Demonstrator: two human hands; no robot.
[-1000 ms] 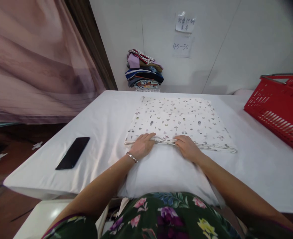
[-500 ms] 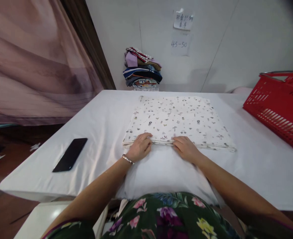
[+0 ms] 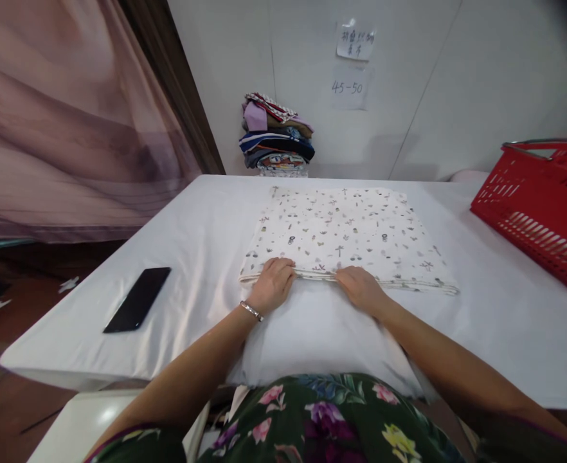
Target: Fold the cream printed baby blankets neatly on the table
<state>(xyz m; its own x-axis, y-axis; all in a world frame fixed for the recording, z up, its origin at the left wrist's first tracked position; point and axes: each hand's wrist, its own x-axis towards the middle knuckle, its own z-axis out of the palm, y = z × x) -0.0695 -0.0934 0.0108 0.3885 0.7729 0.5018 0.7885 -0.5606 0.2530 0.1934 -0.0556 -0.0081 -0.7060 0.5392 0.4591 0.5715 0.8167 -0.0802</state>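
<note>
At a white-covered table (image 3: 206, 235) beside a pale wall (image 3: 423, 71), a person in a dark green flowered shirt (image 3: 312, 418) works with both arms stretched forward over a folded cloth (image 3: 346, 225). The cloth, white with a scatter of small printed figures, lies flat near the middle of the table, its layered near edge turned toward the person. The left hand (image 3: 274, 283), a silvery bracelet (image 3: 251, 311) at its wrist, is mostly closed, its fingers curled on that edge left of the middle. The right hand (image 3: 359, 288) is likewise nearly closed on the same edge a little farther right, leaving a short stretch of the layers in view between the two. How firmly either hand grips cannot be told.

To the person's left, a black phone (image 3: 137, 300) lies on the table, well apart from the cloth. To the right, near the far corner, sits a red plastic basket (image 3: 539, 209) with slotted sides. Beyond the table's far edge, a pile of folded fabrics (image 3: 278, 135) rises close to the wall, where two paper notes (image 3: 354, 42) hang one above the other, the lower reading "45-50." A pink curtain (image 3: 71, 116) hangs at far left.
</note>
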